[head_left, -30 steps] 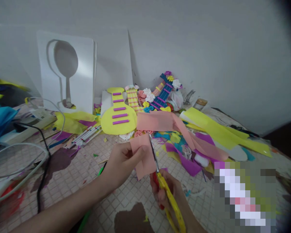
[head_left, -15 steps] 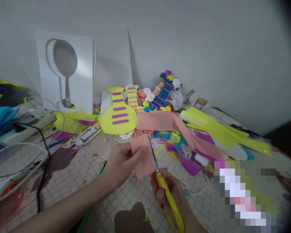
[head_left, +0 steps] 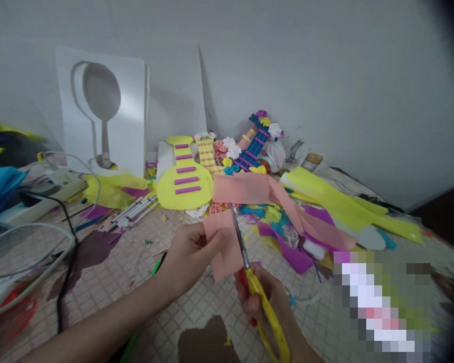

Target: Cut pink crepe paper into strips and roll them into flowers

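My left hand [head_left: 191, 257] pinches a small folded piece of pink paper [head_left: 223, 247], thumb on top and fingers behind. Along the right edge of that paper lie the blades of scissors [head_left: 267, 312] with yellow and red handles. My right hand [head_left: 263, 292] is closed round the handles. Whether the blades are cutting into the edge or only resting along it, I cannot tell. Just beyond, a longer strip of pink paper [head_left: 245, 188] stretches to the right. A yellow guitar-shaped cutout [head_left: 185, 184] with purple bars stands behind my left hand.
Decorated paper guitars [head_left: 251, 146] with rosettes lean at the back. A white board [head_left: 132, 111] with a cut-out shape stands left. White cables [head_left: 73, 242] and a black cable [head_left: 66, 282] loop at left. Yellow paper strips [head_left: 340, 201] and purple scraps [head_left: 287, 252] lie right.
The scissors have shifted very slightly to the right at the handles. My left hand and the pink paper stay almost in place.
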The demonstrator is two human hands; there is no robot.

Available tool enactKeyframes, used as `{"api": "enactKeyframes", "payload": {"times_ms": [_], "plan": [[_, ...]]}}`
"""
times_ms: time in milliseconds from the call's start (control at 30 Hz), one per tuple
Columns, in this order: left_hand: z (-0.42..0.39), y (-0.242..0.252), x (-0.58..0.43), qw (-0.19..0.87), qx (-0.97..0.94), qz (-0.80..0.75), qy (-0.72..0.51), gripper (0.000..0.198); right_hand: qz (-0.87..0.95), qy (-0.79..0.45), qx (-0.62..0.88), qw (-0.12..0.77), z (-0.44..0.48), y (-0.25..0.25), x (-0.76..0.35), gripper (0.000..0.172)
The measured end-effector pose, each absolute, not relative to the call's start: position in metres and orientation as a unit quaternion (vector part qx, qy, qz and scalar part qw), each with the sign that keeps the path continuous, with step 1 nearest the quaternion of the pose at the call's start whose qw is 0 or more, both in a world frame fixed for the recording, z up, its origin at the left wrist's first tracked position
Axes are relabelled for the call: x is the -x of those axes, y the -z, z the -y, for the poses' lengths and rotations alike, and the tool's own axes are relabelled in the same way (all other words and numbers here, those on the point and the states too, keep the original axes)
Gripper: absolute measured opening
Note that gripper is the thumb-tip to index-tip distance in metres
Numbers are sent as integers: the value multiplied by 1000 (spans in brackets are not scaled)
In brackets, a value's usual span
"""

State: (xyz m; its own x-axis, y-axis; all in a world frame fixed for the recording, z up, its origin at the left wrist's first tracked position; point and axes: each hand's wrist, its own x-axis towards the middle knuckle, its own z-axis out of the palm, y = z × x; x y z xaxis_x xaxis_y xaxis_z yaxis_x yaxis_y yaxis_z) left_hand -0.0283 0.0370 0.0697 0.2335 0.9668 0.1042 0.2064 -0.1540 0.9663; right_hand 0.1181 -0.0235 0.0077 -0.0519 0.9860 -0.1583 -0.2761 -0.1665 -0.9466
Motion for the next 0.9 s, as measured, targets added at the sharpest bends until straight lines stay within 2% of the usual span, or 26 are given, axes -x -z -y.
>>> {"api": "enactKeyframes", "payload": {"times_ms": [133,233,367,467,533,667,767,900], "plan": [[-41,-69,28,469,-625,-474,-406,30,423,-576,487,502,12,-8,-135,50],[-45,-68,29,481,-614,-479,-403,29,491,-432,622,430,-6,-10,-160,35],[-50,-61,30,499,-605,-478,-397,29,602,-163,762,173,-23,-4,-186,35],[-53,-57,29,525,-596,-469,-386,30,619,-90,777,68,-25,3,-193,38],[-53,-57,28,549,-596,-446,-380,31,625,-82,774,59,-24,5,-194,40],[-46,-62,26,515,-624,-462,-363,33,663,-65,742,72,-19,1,-200,25],[-37,-64,27,502,-638,-490,-318,37,673,-53,732,96,-18,-4,-204,30],[-29,-54,34,515,-644,-491,-281,42,668,-46,727,154,-20,-8,-202,26]]}}
